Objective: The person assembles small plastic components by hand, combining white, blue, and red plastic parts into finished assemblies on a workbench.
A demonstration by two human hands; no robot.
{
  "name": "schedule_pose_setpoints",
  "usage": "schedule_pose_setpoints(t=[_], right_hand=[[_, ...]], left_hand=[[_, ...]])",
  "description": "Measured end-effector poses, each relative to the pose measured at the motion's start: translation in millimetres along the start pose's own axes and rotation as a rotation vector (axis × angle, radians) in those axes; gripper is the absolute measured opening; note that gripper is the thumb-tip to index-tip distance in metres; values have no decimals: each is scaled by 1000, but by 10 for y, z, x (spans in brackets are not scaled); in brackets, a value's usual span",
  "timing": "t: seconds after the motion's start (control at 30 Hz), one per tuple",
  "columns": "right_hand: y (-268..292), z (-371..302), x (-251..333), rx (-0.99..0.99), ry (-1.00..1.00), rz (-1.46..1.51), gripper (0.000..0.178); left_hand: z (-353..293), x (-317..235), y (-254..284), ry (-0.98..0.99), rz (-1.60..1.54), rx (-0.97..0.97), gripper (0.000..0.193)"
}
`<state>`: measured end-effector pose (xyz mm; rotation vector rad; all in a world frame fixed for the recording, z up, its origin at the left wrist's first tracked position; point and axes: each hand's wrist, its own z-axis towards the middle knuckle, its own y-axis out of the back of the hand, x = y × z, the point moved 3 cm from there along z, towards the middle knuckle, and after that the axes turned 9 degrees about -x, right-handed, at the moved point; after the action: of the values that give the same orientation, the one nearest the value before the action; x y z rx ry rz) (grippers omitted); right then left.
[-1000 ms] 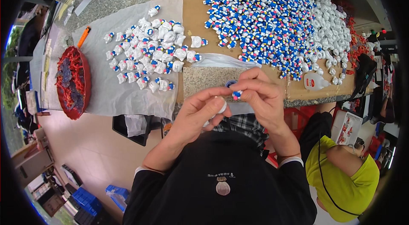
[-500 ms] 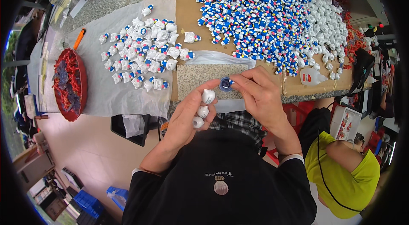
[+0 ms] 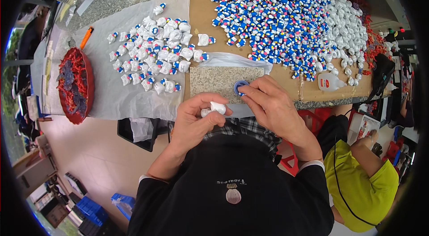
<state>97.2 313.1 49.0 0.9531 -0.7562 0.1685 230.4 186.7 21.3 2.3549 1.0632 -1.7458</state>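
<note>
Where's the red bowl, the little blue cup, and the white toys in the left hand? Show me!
Red bowl (image 3: 90, 85): head view, on its right-hand rim.
Little blue cup (image 3: 235, 87): head view, on its left rim.
White toys (image 3: 218, 107): head view, the right one's middle.

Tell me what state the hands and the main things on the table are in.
Left hand: curled around white pieces
Right hand: pinching a small blue piece
Blue cup: uncovered, right hand at its rim
Red bowl: filled with red and purple bits
Squeeze bottle: lying on its side
Orange knife: lying down
Blue-and-white pieces: heaped
</note>
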Motion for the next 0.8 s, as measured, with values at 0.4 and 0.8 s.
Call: schedule_pose_setpoints(t=[0.4, 0.8], right_hand=[[65, -74, -116, -169, -340, 371, 15], [32, -165, 39, -240, -423, 764, 17]], left_hand=[[22, -21, -177, -35, -12, -55, 39], [110, 43, -309, 200, -433, 149, 27]])
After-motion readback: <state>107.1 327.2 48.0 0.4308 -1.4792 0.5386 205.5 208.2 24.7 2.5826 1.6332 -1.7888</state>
